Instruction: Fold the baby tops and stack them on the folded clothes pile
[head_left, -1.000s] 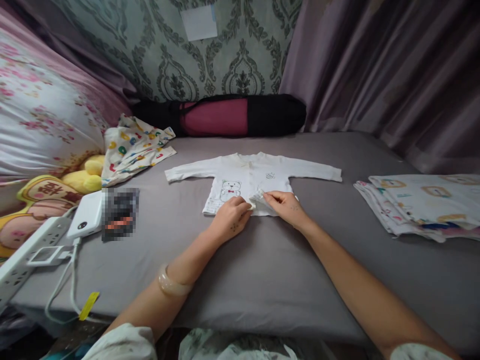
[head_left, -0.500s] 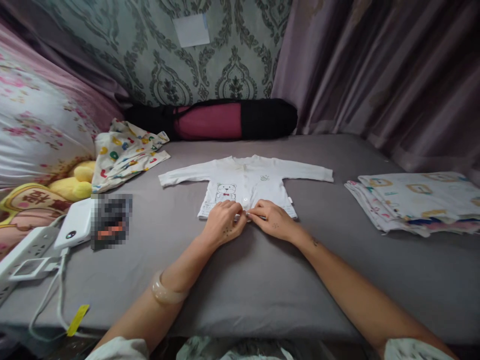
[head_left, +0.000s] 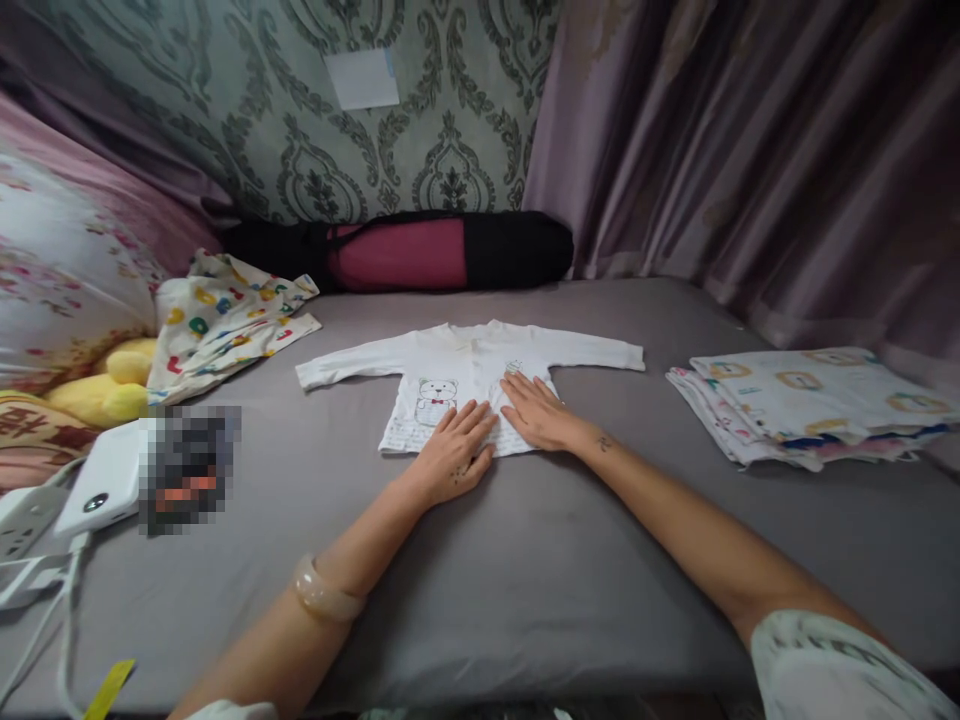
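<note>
Pinched together at the front hem half a second ago, the left hand (head_left: 452, 455) and the right hand (head_left: 541, 412) are now apart and laid flat on the white shirt (head_left: 442, 352). Neither grips anything: the fingers of both are stretched out, palms down. The left fingertips rest on the shirt's lower front, just beside its bear print (head_left: 435, 394), with the heel of that hand below the hem; the right hand covers the shirt's lower front on the other side, its fingertips touching the small chest print (head_left: 514, 367).

The shirt lies spread on the grey sheet (head_left: 525, 570), collar away from the person, both sleeves stretched out sideways. Beyond its collar is a long black and dark pink bag (head_left: 397, 254). Well to the right of the shirt sits a stack of folded clothes (head_left: 810, 400). Left of the shirt, near the cuff, lies a crumpled patterned garment (head_left: 225, 318); farther left and nearer the person are a white device (head_left: 112, 475) with a cable and a pixelated dark object (head_left: 193, 465) whose details are hidden.
</note>
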